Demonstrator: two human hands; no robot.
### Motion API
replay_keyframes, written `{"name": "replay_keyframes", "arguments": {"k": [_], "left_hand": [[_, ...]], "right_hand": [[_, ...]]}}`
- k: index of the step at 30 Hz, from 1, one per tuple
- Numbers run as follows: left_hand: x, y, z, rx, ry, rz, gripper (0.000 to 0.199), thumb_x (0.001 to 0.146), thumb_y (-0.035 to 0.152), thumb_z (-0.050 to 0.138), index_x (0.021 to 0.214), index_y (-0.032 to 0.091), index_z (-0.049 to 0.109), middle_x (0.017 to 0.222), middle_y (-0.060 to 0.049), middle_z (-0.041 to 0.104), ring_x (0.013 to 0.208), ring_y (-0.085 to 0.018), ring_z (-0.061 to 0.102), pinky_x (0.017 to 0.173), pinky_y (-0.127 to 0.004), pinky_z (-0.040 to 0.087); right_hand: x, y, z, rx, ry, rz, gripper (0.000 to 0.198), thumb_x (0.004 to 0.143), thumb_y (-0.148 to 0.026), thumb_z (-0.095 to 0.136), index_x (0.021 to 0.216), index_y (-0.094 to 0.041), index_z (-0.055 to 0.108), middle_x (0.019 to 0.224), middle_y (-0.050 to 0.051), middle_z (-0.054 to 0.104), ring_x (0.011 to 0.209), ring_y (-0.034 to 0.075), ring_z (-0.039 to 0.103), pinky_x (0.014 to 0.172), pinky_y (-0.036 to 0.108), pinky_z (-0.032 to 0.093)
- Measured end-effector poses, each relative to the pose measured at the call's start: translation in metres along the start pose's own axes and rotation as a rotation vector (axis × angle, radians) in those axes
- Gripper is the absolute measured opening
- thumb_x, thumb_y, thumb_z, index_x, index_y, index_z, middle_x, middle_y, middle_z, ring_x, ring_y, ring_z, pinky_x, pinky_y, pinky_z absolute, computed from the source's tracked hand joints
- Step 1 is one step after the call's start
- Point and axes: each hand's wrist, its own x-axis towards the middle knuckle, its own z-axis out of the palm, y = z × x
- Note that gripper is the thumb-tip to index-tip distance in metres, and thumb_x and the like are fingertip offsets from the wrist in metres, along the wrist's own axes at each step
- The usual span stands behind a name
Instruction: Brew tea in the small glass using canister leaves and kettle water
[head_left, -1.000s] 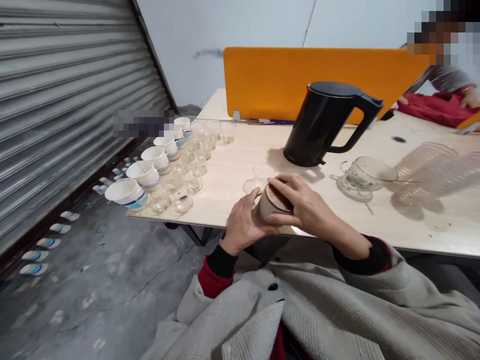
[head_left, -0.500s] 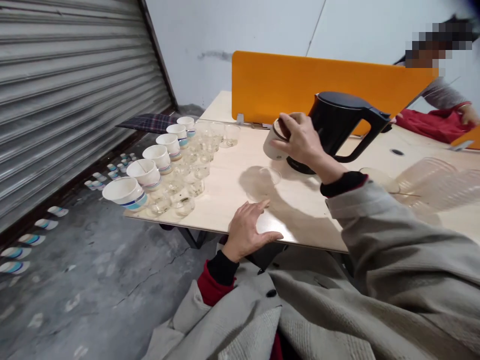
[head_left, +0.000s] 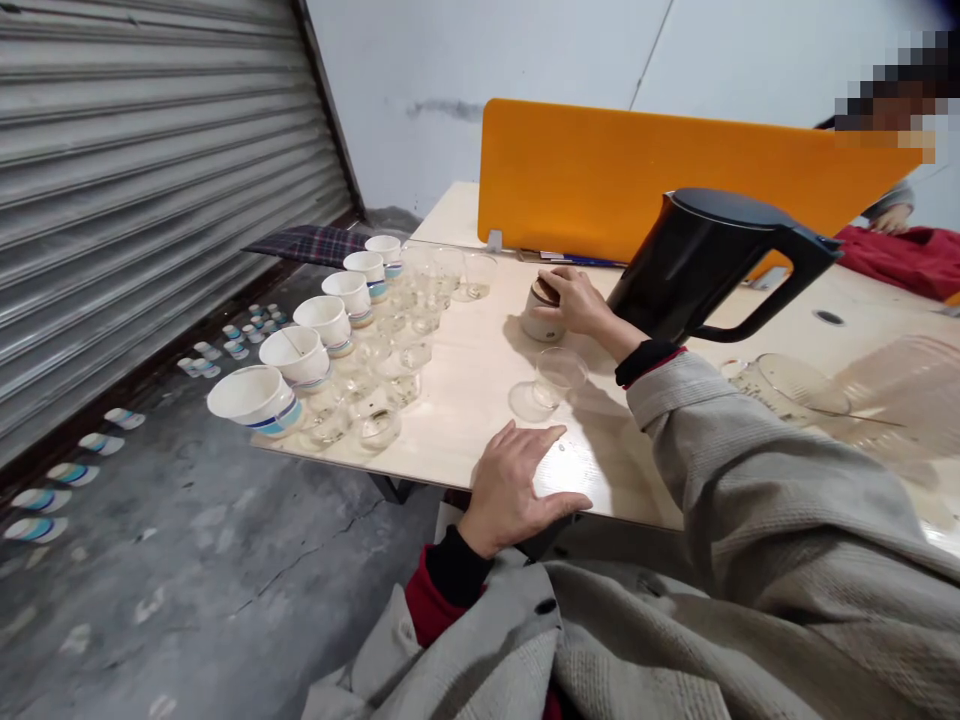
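Note:
My right hand point(head_left: 576, 300) is closed around the top of a small white jar point(head_left: 541, 318) with a wood-coloured lid point(head_left: 545, 291). The jar stands upright on the table or just over it; I cannot tell which. My left hand point(head_left: 510, 490) rests at the table's near edge, thumb and fingers apart, with nothing in it. A clear plastic cup point(head_left: 561, 375) stands between my two hands. Close behind my right wrist is a black electric kettle point(head_left: 705, 265), its base partly hidden by my arm.
Paper cups point(head_left: 322, 325) and clear cups with small bits in them point(head_left: 379, 420) line the table's left side. More clear cups point(head_left: 892, 390) lie nested at right. An orange divider point(head_left: 600, 180) crosses the back. A person's hand point(head_left: 892, 220) touches red cloth point(head_left: 900, 255) beyond it.
My right hand has brought the jar down and slightly left, from tilted in the air to upright at the table. My left hand keeps its spread pose. The view has shifted a little.

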Motion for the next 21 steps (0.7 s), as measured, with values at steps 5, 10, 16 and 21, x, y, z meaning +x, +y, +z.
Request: {"name": "replay_keyframes", "arguments": {"k": [5,10,16,21], "left_hand": [[0.000,0.000,0.000,0.009,0.003,0.004,0.076,0.086,0.068,0.076,0.146,0.024,0.060,0.134,-0.013,0.076,0.127,-0.033,0.071,0.126,-0.062,0.040],[0.000,0.000,0.001,0.021,0.015,0.022,0.069,0.090,0.064,0.074,0.144,0.022,0.061,0.132,-0.013,0.076,0.126,-0.032,0.072,0.125,-0.062,0.041],[0.000,-0.001,0.001,0.034,0.012,0.014,0.075,0.087,0.067,0.076,0.144,0.022,0.062,0.134,-0.014,0.076,0.126,-0.032,0.072,0.126,-0.062,0.040],[-0.001,-0.003,0.002,0.027,0.001,-0.001,0.075,0.086,0.066,0.079,0.145,0.023,0.061,0.137,-0.013,0.075,0.128,-0.033,0.071,0.127,-0.062,0.039]], "right_hand": [[-0.001,0.002,0.000,-0.015,0.004,0.014,0.079,0.086,-0.055,0.071,0.157,-0.025,0.054,0.156,0.015,0.052,0.138,0.041,0.048,0.111,0.054,0.047],[-0.007,-0.013,-0.005,-0.060,0.013,0.132,0.069,0.088,-0.054,0.069,0.151,-0.026,0.058,0.153,0.015,0.054,0.134,0.044,0.051,0.105,0.057,0.051],[-0.009,-0.019,-0.010,-0.077,-0.010,0.161,0.071,0.090,-0.057,0.068,0.154,-0.027,0.055,0.157,0.016,0.053,0.135,0.044,0.050,0.107,0.057,0.051],[-0.023,-0.020,-0.016,-0.031,0.030,0.167,0.093,0.090,-0.058,0.069,0.168,-0.019,0.035,0.173,0.021,0.032,0.154,0.049,0.033,0.118,0.065,0.040]]}}
